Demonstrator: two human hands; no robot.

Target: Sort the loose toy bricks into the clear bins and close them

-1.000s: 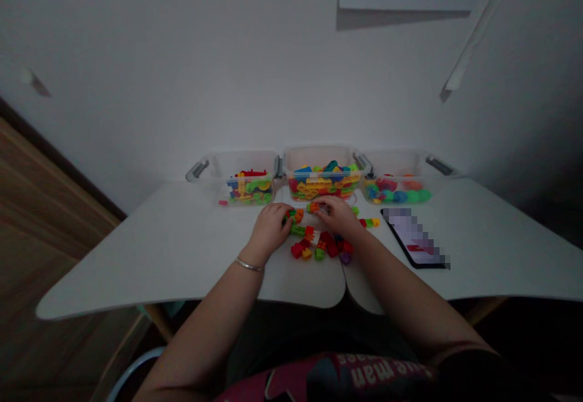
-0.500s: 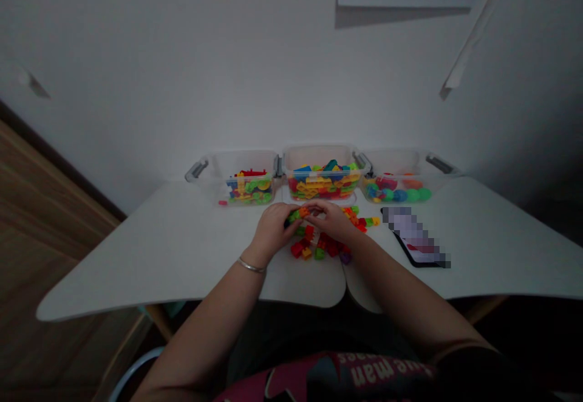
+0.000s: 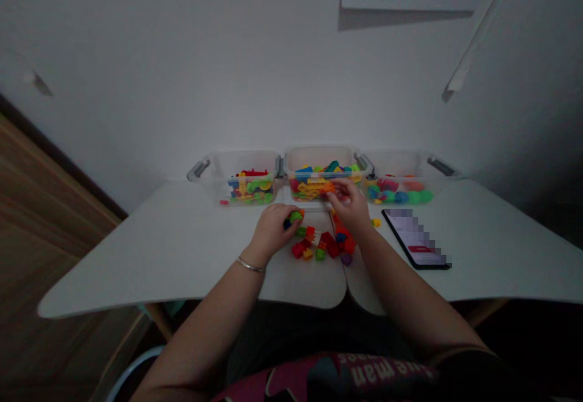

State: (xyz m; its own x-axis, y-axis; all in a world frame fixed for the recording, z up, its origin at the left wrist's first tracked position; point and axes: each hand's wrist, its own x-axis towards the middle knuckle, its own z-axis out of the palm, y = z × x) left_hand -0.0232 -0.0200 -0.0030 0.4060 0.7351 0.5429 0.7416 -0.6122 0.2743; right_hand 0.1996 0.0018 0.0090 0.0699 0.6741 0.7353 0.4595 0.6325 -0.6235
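My left hand rests on the white table, fingers curled round a small cluster of green, blue and orange bricks. My right hand reaches forward to the front wall of the middle clear bin and pinches an orange brick at its fingertips. Between and below the hands lies a loose pile of red, orange, green and purple bricks. A silver bracelet circles my left wrist.
Three clear bins stand in a row at the back: the left bin with mixed bricks, the middle one, and the right bin with round coloured pieces. A phone lies at the right. A wall is close behind.
My right hand has left the cluster and moved forward and right to the middle bin with an orange brick. My left hand stays put, still holding the cluster.
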